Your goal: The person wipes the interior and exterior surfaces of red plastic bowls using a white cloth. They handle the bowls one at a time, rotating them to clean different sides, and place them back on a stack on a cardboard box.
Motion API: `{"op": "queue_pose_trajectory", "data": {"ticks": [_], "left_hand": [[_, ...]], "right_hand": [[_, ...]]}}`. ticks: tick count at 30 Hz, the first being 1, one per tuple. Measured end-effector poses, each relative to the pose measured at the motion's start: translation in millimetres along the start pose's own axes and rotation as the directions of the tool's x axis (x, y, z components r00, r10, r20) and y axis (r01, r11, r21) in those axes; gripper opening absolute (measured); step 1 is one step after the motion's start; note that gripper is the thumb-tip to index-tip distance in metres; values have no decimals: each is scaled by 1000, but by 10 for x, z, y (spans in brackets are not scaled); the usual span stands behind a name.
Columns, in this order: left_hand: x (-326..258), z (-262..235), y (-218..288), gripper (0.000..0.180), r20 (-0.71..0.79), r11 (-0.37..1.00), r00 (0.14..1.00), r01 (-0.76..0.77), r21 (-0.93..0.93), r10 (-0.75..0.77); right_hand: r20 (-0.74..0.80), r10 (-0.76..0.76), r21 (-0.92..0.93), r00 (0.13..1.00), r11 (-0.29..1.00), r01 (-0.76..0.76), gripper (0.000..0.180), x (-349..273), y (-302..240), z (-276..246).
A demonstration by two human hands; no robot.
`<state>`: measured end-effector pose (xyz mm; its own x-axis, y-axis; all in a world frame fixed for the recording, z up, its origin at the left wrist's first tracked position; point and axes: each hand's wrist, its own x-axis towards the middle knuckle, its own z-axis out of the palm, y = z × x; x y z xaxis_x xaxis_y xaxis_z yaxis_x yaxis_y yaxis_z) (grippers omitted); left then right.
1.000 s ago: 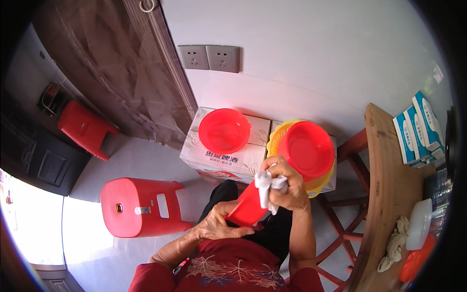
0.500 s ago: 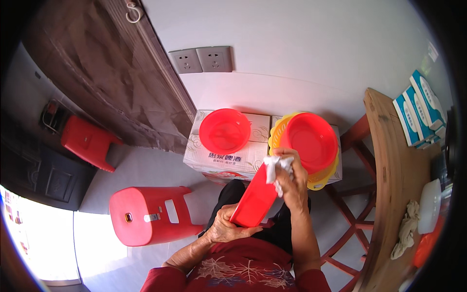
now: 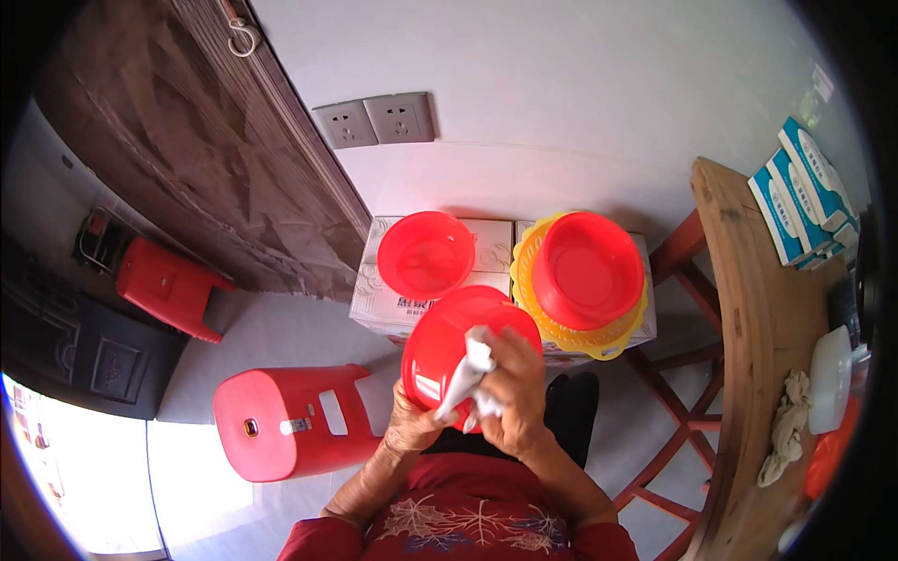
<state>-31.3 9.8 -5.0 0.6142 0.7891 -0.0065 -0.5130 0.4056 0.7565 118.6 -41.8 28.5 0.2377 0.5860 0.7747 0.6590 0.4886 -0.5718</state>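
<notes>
The left hand (image 3: 412, 425) is clamped on the lower left edge of a red bowl (image 3: 463, 318), which is held up over the lap, just short of the cartons (image 3: 374, 304); the right hand (image 3: 514, 388) is closed around a crumpled white cloth (image 3: 465, 376), which lies across the near part of the bowl; behind, a second bowl (image 3: 427, 252) rests on the left carton, while a third bowl (image 3: 591, 271) sits with a yellow basket (image 3: 608, 352) on the right one; a red stool (image 3: 257, 421) stands to the left.
</notes>
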Motion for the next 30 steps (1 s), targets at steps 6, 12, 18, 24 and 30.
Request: {"op": "queue_pose_trajectory", "data": {"ticks": [6,12,18,24,30], "left_hand": [[113,88,82,63,-2,984,1000,26,-178,-27],[151,-59,-114,52,-69,969,998,-17,-246,1],[52,-206,-222,61,-55,981,996,84,174,-75],[-27,-128,-189,59,118,989,990,65,135,-82],[-1,-70,-152,43,159,999,987,3,52,-12]], "right_hand": [[-74,534,169,843,839,-517,35,-237,329,-28],[25,114,-77,993,991,-112,29,-385,56,86],[202,-31,-190,979,979,71,27,-64,-118,38],[60,60,-158,996,986,-50,26,259,41,-182],[1,700,398,714,655,-642,16,52,285,-330]]}}
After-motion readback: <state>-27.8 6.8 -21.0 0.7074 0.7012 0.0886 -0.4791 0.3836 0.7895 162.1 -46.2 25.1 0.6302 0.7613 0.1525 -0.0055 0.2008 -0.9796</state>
